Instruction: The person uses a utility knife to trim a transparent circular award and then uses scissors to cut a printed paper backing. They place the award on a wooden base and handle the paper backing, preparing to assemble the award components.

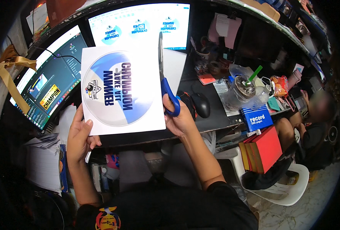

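Note:
A white sheet (144, 120) printed with a large blue-and-grey circular design is held up in front of me. My left hand (78, 134) grips its lower left corner, thumb on the printed face and fingers behind. In my right hand (180, 120) is a pair of scissors (170, 97) with blue handles. The blades point upward along the sheet's right edge, looking nearly together; whether they touch the paper I cannot tell. My right fingers also lie against the sheet's lower right edge. Behind the blades shows another white sheet (174, 69).
Two lit screens (177, 38) stand behind the sheet. Right of my right hand lie a black mouse (200, 105), a plastic cup with a green straw (244, 90) and a blue box (256, 118). Red folders (267, 147) rest on a white chair (298, 188). Another person (312, 128) sits far right.

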Demonstrator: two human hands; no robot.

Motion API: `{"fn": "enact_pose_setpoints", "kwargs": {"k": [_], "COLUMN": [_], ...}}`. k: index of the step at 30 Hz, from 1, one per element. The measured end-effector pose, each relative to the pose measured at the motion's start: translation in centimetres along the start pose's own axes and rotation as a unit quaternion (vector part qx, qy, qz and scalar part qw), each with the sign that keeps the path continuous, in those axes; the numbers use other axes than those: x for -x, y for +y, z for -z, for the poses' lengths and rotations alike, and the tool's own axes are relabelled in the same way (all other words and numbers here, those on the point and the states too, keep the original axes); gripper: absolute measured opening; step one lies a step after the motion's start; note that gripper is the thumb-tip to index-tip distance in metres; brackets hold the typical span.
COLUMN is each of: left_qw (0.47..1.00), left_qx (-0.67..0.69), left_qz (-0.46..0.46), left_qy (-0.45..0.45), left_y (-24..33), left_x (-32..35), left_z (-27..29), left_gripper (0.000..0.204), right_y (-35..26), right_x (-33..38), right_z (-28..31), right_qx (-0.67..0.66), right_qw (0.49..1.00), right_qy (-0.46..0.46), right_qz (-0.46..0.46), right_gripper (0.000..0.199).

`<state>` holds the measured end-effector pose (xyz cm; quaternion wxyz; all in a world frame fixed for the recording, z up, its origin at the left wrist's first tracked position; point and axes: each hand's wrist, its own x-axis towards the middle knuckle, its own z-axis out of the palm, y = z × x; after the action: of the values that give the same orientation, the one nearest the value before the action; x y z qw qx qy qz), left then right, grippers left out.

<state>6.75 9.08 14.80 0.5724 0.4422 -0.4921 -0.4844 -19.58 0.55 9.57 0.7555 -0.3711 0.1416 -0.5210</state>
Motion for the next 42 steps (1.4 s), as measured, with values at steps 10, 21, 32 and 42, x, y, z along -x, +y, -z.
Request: {"fn": "enact_pose_setpoints", "kwargs": {"k": [10, 21, 32, 42], "left_qw": [0.983, 0.976, 0.873, 0.849], "left_qx": [-0.01, -0.018, -0.417, -0.379], "left_qz": [-0.02, 0.142, 0.212, -0.08], "left_qy": [0.18, 0.163, 0.141, 0.36], "left_y": [-2.0, -9.8, -10.2, -6.3], "left_x": [6.6, 8.7, 7.0, 9.5], "left_z": [7.1, 9.4, 9.9, 15.0], "left_gripper": [0.06, 0.061, 0.08, 0.05], "right_y": [-4.1, -4.7, 6.8, 0.8], "right_x": [10.1, 10.3, -5.4, -0.1], "right_z": [9.0, 10.2, 4.9, 0.9], "right_qx": [0.7, 0.844, 0.89, 0.666], "right_qw": [0.621, 0.395, 0.44, 0.469], "right_qy": [0.327, 0.36, -0.011, 0.353], "right_qz": [0.134, -0.048, 0.118, 0.461], "right_gripper": [0.038, 0.021, 0.052, 0.024]}}
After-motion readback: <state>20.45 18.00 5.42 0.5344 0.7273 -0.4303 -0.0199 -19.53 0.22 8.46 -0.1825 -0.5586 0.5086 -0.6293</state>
